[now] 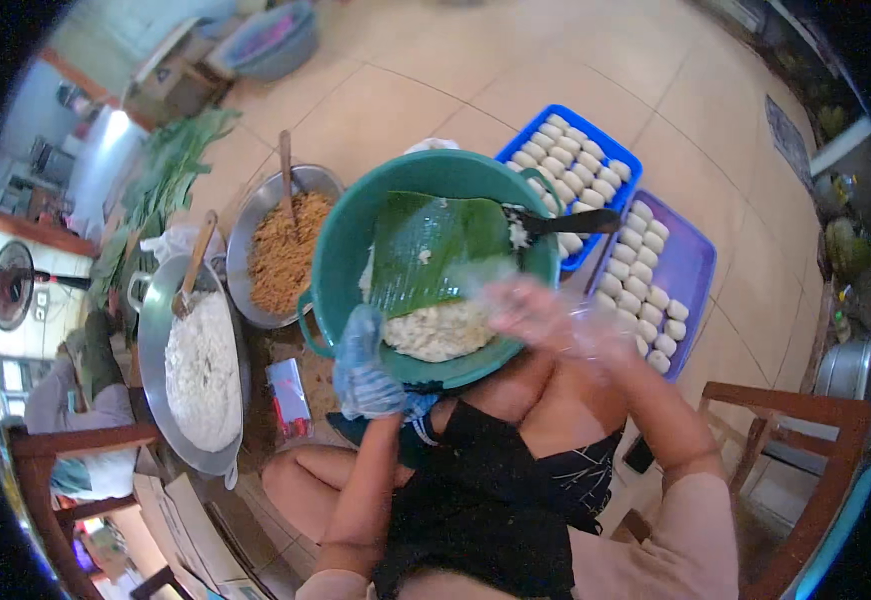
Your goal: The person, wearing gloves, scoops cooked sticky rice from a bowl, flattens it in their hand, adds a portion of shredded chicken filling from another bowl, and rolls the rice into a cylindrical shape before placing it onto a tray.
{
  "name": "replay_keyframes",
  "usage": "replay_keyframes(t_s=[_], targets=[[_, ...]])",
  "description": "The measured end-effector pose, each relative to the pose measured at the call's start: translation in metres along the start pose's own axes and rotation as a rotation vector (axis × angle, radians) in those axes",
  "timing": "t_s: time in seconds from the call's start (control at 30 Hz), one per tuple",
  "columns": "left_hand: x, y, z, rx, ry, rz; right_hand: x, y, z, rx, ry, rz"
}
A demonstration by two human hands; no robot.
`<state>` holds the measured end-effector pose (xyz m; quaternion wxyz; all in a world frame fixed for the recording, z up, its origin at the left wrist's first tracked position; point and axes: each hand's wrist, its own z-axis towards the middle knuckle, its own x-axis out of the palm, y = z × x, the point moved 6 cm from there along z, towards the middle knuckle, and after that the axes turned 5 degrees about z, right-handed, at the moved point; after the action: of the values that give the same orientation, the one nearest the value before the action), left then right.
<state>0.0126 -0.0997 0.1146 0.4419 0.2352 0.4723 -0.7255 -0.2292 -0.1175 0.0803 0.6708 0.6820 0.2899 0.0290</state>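
A green plastic basin [435, 165] stands in front of me, with a piece of banana leaf [435, 247] lying over sticky white rice [435, 334]. My left hand [368, 371], in a clear plastic glove with a blue-striped cloth about it, is at the basin's near left rim; whether it grips the rim is unclear. My right hand [529, 311], also in a clear glove, is blurred above the basin's near right side, and its fingers cannot be made out well. A dark-handled utensil [574, 222] rests across the right rim, its end in the rice.
Left are a metal bowl of brown shredded filling [285, 255] and a metal pan of white rice [203, 375], each with a wooden utensil. Right, a blue tray [634, 169] and a purple tray [683, 277] hold white rolls. Banana leaves [173, 165] and a wooden chair [788, 401] stand farther out.
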Motion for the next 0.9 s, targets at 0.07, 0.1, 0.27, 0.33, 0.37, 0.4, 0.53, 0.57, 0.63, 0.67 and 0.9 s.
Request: replay_keyframes(t_s=[0.07, 0.1, 0.27, 0.33, 0.37, 0.4, 0.53, 0.57, 0.63, 0.67, 0.9], targets=[[0.008, 0.013, -0.014, -0.079, -0.021, -0.201, 0.071, -0.041, 0.040, -0.110, 0.217, -0.284], [0.011, 0.017, -0.019, -0.107, -0.033, -0.265, 0.096, -0.069, 0.062, -0.111, 0.233, -0.302], [0.027, 0.042, -0.034, -0.195, -0.090, -0.434, 0.136, -0.097, 0.116, -0.113, 0.297, -0.974], [0.032, 0.049, -0.037, -0.220, -0.113, -0.461, 0.134, -0.075, 0.119, -0.244, 0.119, -0.840], [0.033, 0.052, -0.038, -0.237, -0.127, -0.474, 0.126, -0.058, 0.119, -0.371, -0.073, -0.679], [0.034, 0.053, -0.039, -0.250, -0.138, -0.491, 0.126, -0.053, 0.122, -0.359, -0.061, -0.692], [0.029, 0.064, -0.036, -0.268, -0.135, -0.491, 0.151, -0.063, 0.138, 0.190, 0.264, -0.840], [0.036, 0.068, -0.040, -0.229, -0.103, -0.470, 0.152, -0.065, 0.136, 0.276, 0.288, -0.854], [0.048, 0.067, -0.041, -0.133, -0.047, -0.440, 0.157, -0.089, 0.125, 0.190, 0.310, -0.895], [0.051, 0.064, -0.043, -0.085, -0.013, -0.423, 0.161, -0.097, 0.118, 0.103, 0.339, -0.922], [0.053, 0.065, -0.051, -0.080, -0.020, -0.333, 0.187, -0.078, 0.112, 0.046, 0.687, -0.846]])
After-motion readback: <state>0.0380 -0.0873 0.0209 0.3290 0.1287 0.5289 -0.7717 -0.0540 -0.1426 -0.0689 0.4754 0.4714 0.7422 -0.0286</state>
